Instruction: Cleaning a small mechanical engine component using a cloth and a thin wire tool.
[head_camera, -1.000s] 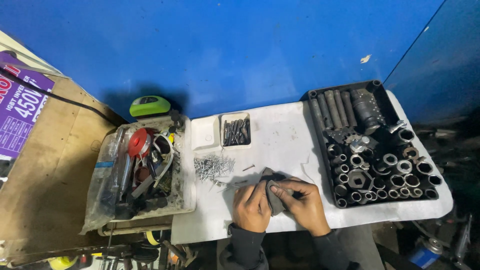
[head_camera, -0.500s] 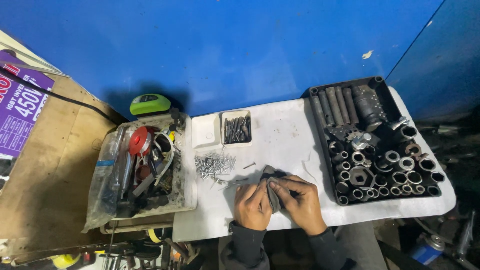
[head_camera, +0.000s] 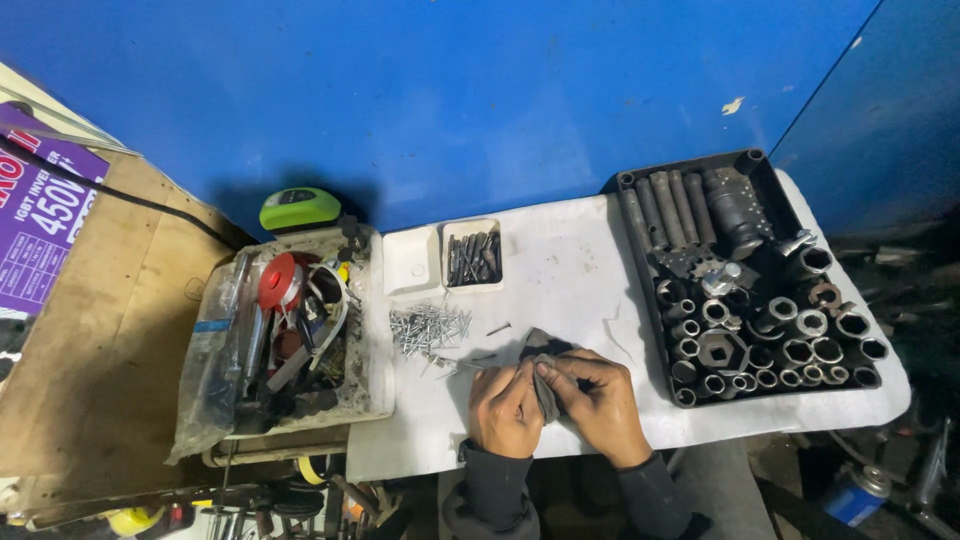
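My left hand and my right hand meet at the near edge of a white table. Both pinch a small dark grey cloth held between them; whatever may be wrapped in it is hidden. A loose pile of small silver screws lies just to the left of my hands. Behind it stands a small white tray with dark screws in one compartment.
A black tray full of metal sockets and extension bars fills the table's right side. On the left a dirty tub holds mixed tools and a red tape roll, with a green tape measure behind. A blue wall stands at the back.
My hands have stayed at the table's near edge, working the dark cloth between the fingers. Nothing else on the table has shifted.
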